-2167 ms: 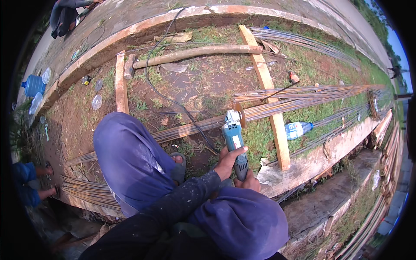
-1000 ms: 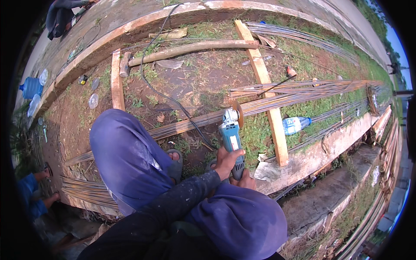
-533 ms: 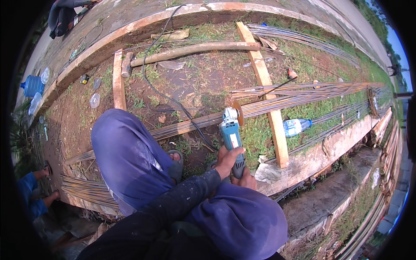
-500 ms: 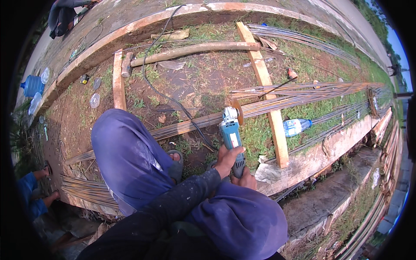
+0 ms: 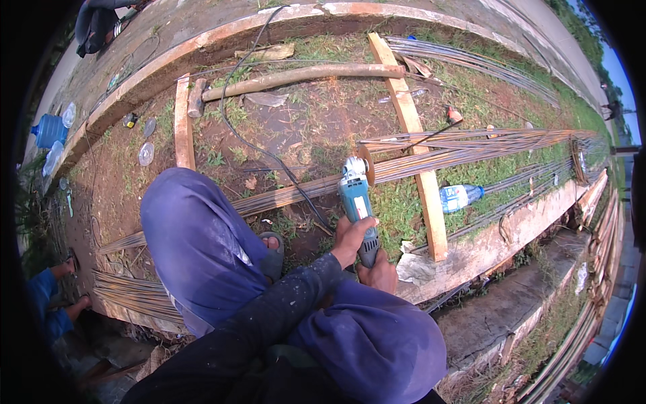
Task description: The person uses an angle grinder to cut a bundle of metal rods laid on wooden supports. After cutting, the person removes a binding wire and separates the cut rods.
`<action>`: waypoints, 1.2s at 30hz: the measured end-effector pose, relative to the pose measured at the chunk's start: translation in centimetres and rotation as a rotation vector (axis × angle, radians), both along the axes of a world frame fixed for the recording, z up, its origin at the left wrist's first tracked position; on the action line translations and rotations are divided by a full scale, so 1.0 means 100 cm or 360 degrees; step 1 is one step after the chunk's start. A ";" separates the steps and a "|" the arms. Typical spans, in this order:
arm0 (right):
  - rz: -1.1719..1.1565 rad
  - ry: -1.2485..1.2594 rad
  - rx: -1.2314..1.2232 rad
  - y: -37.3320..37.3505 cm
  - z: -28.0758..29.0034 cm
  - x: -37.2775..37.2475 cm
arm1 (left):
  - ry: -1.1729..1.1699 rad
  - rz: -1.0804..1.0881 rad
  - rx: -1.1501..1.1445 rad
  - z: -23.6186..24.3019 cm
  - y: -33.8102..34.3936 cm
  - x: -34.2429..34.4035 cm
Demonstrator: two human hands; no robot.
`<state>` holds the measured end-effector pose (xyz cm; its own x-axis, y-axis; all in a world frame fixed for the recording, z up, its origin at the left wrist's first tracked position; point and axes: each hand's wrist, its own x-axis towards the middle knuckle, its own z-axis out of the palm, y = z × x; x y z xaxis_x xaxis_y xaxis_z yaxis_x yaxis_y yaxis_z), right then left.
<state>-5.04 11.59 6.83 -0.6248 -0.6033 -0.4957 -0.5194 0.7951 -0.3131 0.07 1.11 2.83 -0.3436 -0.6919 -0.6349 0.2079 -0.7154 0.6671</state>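
left hand [image 5: 350, 237]: fingers wrapped round the body of the teal angle grinder [image 5: 356, 202], gripping from the left side
right hand [image 5: 380, 273]: closed round the grinder's rear handle end, just under the left hand; mostly hidden behind the knee
grinder: points away from the person, disc [image 5: 367, 165] at the far end, standing on edge against the bundle of steel rebar [image 5: 431, 153]
cable [image 5: 252, 135]: black, runs from the grinder up across the dirt toward the concrete kerb
rebar: long bundle lying across grass and dirt, resting over a wooden plank [image 5: 414, 141]
plastic bottle [image 5: 461, 196]: lies on the grass just right of the plank
sledgehammer [image 5: 289, 77]: lies on the ground well beyond the grinder
knees: blue trousers, either side of the hands; left foot in a sandal [image 5: 272, 246]
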 end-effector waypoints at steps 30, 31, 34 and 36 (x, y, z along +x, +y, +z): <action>-0.0096 -0.0002 -0.0009 -0.001 -0.001 0.005 | -0.0101 -0.0020 -0.0036 0.009 -0.001 0.001; -0.0119 -0.0019 -0.0018 0.002 -0.001 0.006 | -0.0105 -0.0046 -0.0035 0.006 0.002 0.003; -0.0108 -0.0061 -0.0094 0.014 -0.010 0.006 | -0.0079 -0.0168 -0.0058 -0.001 0.009 0.007; -0.0092 -0.0034 -0.0060 0.020 -0.015 0.006 | -0.0051 -0.0187 -0.0067 -0.001 0.013 0.008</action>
